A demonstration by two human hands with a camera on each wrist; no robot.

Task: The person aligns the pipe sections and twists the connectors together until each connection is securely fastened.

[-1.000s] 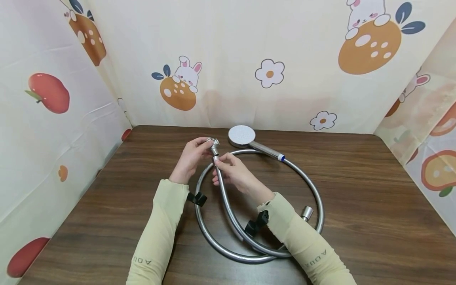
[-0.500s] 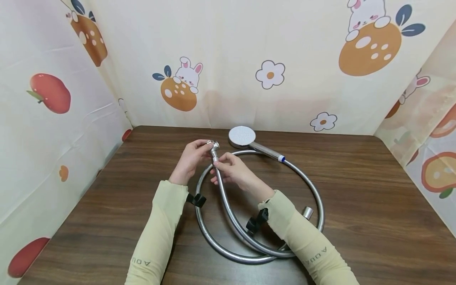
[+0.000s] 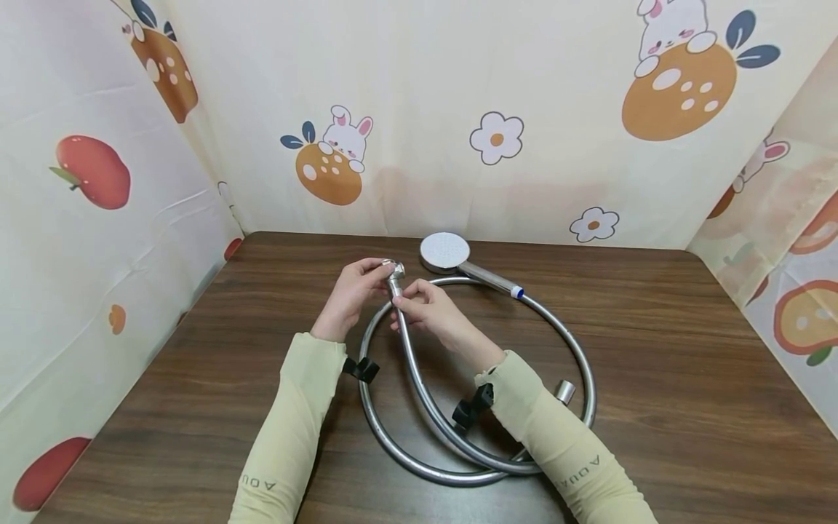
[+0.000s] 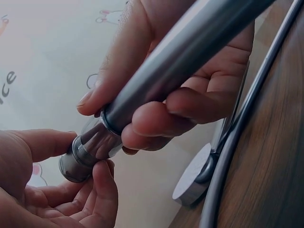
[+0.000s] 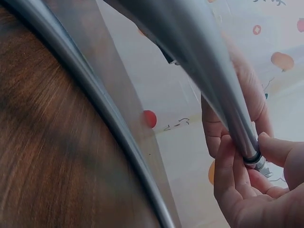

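Pinching the chrome hose nut [image 3: 393,268] between thumb and curled fingertips, the left hand [image 3: 348,295] holds it above the table [image 3: 687,378]; the right hand [image 3: 428,314] grips the shower hose [image 3: 419,378] just below it.

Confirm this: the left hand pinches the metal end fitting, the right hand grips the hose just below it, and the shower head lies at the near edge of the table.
One thing is wrong. The left hand pinches the end fitting and the right hand grips the hose just below it, but the shower head lies at the far edge of the table, by the backdrop; the head view shows it.
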